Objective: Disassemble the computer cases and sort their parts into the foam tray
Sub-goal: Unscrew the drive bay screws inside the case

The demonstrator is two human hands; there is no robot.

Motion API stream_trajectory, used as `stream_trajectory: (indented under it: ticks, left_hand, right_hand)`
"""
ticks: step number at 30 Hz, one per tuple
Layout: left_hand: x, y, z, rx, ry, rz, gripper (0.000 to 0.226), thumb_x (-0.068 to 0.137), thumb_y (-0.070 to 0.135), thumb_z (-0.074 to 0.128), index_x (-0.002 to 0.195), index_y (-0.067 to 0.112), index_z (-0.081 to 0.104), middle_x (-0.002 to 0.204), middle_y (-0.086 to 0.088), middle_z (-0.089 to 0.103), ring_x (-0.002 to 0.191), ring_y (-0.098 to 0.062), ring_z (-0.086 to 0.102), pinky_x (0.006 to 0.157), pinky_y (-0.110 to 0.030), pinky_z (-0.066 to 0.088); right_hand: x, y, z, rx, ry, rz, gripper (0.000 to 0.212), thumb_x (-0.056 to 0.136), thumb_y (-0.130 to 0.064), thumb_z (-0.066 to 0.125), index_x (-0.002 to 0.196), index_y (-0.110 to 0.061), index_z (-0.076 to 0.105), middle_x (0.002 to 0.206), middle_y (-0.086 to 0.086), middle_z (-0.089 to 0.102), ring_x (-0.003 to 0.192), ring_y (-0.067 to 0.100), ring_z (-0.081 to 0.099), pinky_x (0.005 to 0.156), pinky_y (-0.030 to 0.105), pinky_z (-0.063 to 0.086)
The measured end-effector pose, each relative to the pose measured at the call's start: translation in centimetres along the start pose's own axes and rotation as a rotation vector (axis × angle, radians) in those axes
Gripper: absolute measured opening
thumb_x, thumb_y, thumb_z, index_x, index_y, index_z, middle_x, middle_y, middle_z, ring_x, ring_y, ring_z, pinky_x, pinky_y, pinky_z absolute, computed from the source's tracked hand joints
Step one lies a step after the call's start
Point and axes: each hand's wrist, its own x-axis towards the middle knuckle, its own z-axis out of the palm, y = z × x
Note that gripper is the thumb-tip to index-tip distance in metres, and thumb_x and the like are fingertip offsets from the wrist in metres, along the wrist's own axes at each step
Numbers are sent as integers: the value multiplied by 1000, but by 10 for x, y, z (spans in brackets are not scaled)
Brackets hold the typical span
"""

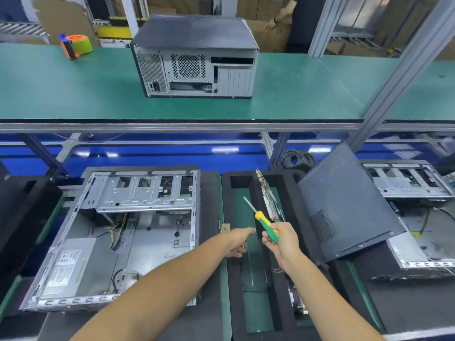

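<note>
An opened computer case [118,239] lies on its side at the lower left, its power supply and wires showing. Right of it sits the black foam tray [236,286] with long slots. A circuit board [268,198] stands on edge in one slot. My right hand [283,242] grips a green and yellow screwdriver [264,223], its shaft pointing up and left over the tray. My left hand [237,241] reaches over the tray's left edge with its fingers stretched toward the right hand and nothing in it.
A dark side panel [344,205] leans over the tray's right side. A second opened case [413,188] lies at the far right. On the green upper bench stand a closed case [197,60] and a tape dispenser [75,45]. Another person stands behind the bench.
</note>
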Motion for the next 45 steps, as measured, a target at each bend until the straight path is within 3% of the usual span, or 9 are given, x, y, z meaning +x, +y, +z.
stream_trajectory:
  ticks: [2, 5, 16, 20, 23, 27, 32, 36, 45]
  left_hand:
    - [2, -5, -2, 3, -36, -27, 79, 100, 65, 46, 157, 12, 33, 144, -15, 51, 137, -32, 51, 111, -41, 43]
    - [4, -10, -8, -82, -47, 15, 87, 100, 68, 45, 162, 11, 23, 164, -19, 31, 146, -35, 40, 115, -44, 41]
    - [-31, 16, -58, -178, 78, 330, 17, 108, 19, 50, 119, 6, 50, 112, -17, 68, 101, -25, 74, 95, -38, 60]
    - [-59, 32, -105, -196, 276, 549, 39, 101, 2, 60, 127, 1, 31, 92, -13, 61, 73, -18, 67, 66, -31, 61]
    - [-77, 32, -157, -34, 507, 692, 39, 101, 10, 62, 130, 4, 36, 102, -10, 64, 78, -19, 64, 70, -36, 57]
    - [-88, 14, -222, 269, 776, 846, 27, 100, 15, 67, 125, 10, 59, 118, -3, 55, 97, -11, 57, 84, -14, 44]
    - [-85, -11, -261, 307, 673, 848, 22, 103, 12, 61, 125, 12, 61, 119, -3, 64, 109, -13, 62, 98, -28, 50]
    - [-78, -18, -273, 320, 598, 845, 20, 100, 11, 65, 117, 21, 67, 109, 8, 69, 95, 6, 63, 90, -19, 52]
    - [-68, -19, -293, 528, 512, 854, 13, 97, 19, 71, 109, 21, 73, 99, 9, 74, 91, 1, 66, 80, -8, 49]
  right_hand:
    - [1, -1, 2, -11, -7, -1, 6, 94, 1, 50, 98, -4, 50, 97, 20, 58, 70, 25, 61, 66, 36, 56]
    - [1, -2, 9, -27, -16, -16, 6, 94, 1, 50, 96, -4, 49, 97, 20, 57, 68, 25, 61, 62, 35, 56]
    - [-2, -34, 64, -195, -85, -234, 14, 91, 1, 57, 80, -7, 57, 95, 16, 63, 56, 20, 63, 54, 30, 54]
    - [-7, -60, 102, -321, -133, -385, 11, 89, -2, 62, 79, -6, 63, 94, 11, 68, 56, 18, 65, 55, 29, 53]
    - [-12, -75, 134, -388, -148, -480, 10, 89, -9, 63, 79, -10, 63, 94, 5, 69, 55, 15, 64, 59, 31, 53]
    - [-21, -78, 180, -491, -158, -565, 6, 89, -15, 64, 83, -14, 65, 85, 0, 70, 53, 9, 64, 59, 32, 52]
    - [-33, -78, 226, -631, -203, -662, 5, 86, -16, 66, 82, -15, 63, 81, 5, 69, 62, 17, 62, 68, 46, 57]
    - [-37, -74, 251, -671, -240, -704, 12, 86, -12, 68, 91, -3, 61, 72, -2, 59, 68, 18, 55, 70, 50, 56]
    - [-49, -75, 296, -801, -339, -796, 17, 86, -12, 69, 89, -2, 55, 82, 10, 69, 65, 16, 54, 61, 36, 47]
